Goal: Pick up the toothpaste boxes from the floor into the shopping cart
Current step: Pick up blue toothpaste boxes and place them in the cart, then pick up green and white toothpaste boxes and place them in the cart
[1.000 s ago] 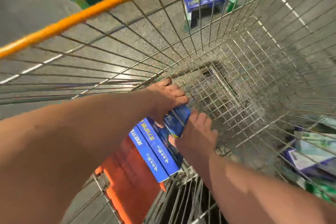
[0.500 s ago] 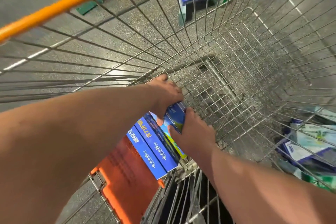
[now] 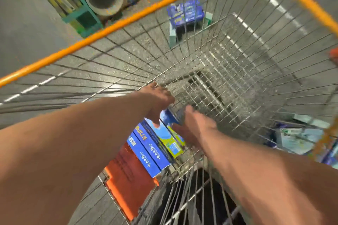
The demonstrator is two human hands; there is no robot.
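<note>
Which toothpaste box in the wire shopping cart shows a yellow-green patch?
The light-blue box beside the right hand; the two dark-blue boxes next to it show only lettering.

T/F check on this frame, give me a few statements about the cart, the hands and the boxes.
1. Both hands are inside the shopping cart basket. True: the left hand and the right hand meet at a blue box near the basket's near end.
2. The cart's rim is blue. False: it is orange.
3. Toothpaste boxes lie side by side at the near end of the basket. True.
4. No boxes are left outside the cart. False: blue boxes show through the wire on the floor beyond the cart, and more boxes lie to its right.
</note>
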